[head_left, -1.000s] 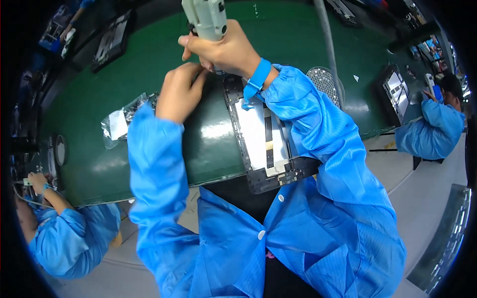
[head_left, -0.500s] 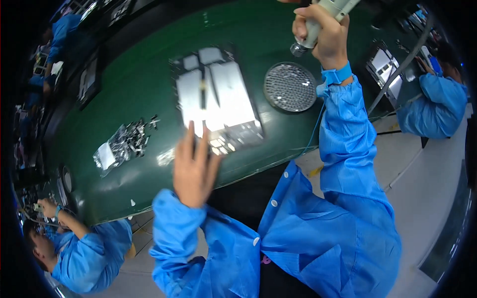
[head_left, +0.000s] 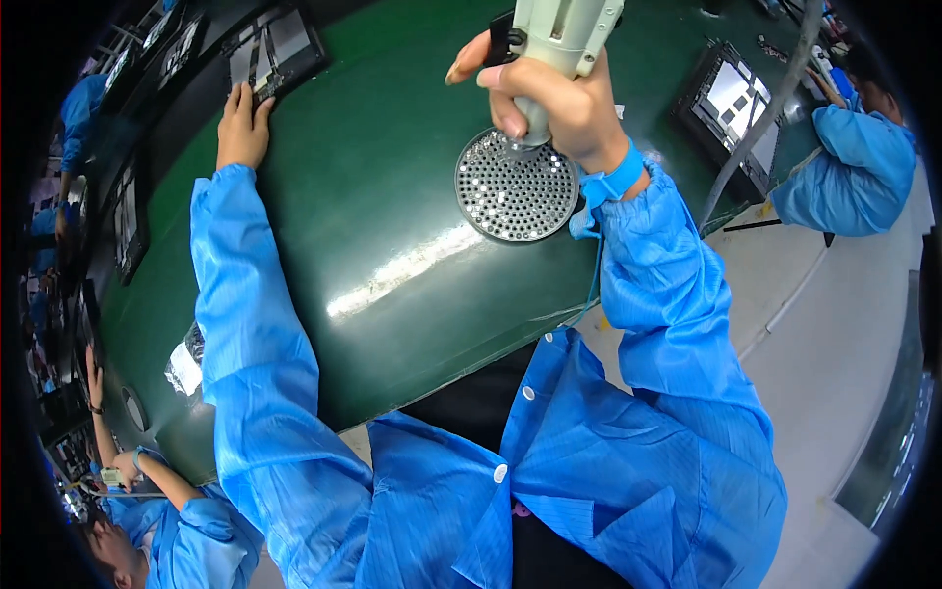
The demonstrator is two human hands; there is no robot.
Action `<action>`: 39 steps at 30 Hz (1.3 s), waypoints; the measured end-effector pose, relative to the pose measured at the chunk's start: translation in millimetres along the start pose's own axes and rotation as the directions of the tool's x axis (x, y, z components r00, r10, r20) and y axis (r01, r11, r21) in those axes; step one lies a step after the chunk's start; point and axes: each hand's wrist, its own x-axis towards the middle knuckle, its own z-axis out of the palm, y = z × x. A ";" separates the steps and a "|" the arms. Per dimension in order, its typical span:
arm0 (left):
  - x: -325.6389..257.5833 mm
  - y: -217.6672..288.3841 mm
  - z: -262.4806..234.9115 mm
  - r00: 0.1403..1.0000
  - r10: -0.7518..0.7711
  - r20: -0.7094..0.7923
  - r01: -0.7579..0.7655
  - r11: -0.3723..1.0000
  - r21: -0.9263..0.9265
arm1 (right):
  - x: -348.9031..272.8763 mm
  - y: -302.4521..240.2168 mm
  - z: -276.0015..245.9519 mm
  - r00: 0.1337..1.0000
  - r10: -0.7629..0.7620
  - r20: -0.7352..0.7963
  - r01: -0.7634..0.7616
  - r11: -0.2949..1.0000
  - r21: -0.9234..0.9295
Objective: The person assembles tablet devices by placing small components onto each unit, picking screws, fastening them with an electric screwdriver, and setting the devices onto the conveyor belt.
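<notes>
My right hand (head_left: 564, 103) is closed around a pale green powered screwdriver (head_left: 561, 34). Its nose points down onto the far edge of a round tray with many small holes (head_left: 515, 191), which holds shiny bits too small to make out. Far to the left, my left hand (head_left: 243, 128) has its fingers stretched out on the near edge of a dark-framed tablet-like device (head_left: 294, 44). That device lies with its inner parts exposed: silvery panels and dark strips. A blue band circles my right wrist, with a thin cord running from it.
Another opened device (head_left: 731, 118) lies at the right beside a grey hose (head_left: 770, 147) and a co-worker in blue (head_left: 844, 182). A further device (head_left: 128, 221) stands at the left. A plastic bag (head_left: 184, 368) shows past my left sleeve. Another co-worker (head_left: 186, 540) sits lower left.
The opened device has gone from mid-table to the far left, my left hand moving there with it. My right hand has brought the screwdriver over the holed tray.
</notes>
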 end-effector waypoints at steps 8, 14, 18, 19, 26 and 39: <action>-47.5 235.6 -159.7 0.946 0.306 -0.108 -0.323 0.861 -0.393 | -11.0 12.8 5.1 0.998 0.046 0.051 -0.049 0.997 0.058; -112.2 331.3 -263.8 0.939 0.337 -0.068 -0.261 0.570 -0.779 | -5.5 16.0 18.0 0.988 0.012 0.153 -0.015 1.000 0.019; -90.8 341.8 -305.8 0.921 0.169 0.350 0.166 0.644 -0.747 | -12.5 5.8 22.0 0.991 0.121 0.052 -0.124 0.990 0.073; -89.8 343.1 -310.5 0.889 0.124 0.442 0.261 0.654 -0.710 | -12.3 6.3 23.1 0.992 0.109 0.063 -0.113 0.992 0.062; -108.0 369.0 -278.1 0.989 -0.088 0.115 0.144 0.518 -0.843 | -11.4 13.5 23.2 0.993 0.071 0.094 -0.080 0.992 0.096; -105.1 346.3 -272.8 0.946 0.306 -0.109 -0.191 0.253 -0.948 | -13.0 18.1 27.1 0.992 0.093 0.089 -0.099 0.993 0.071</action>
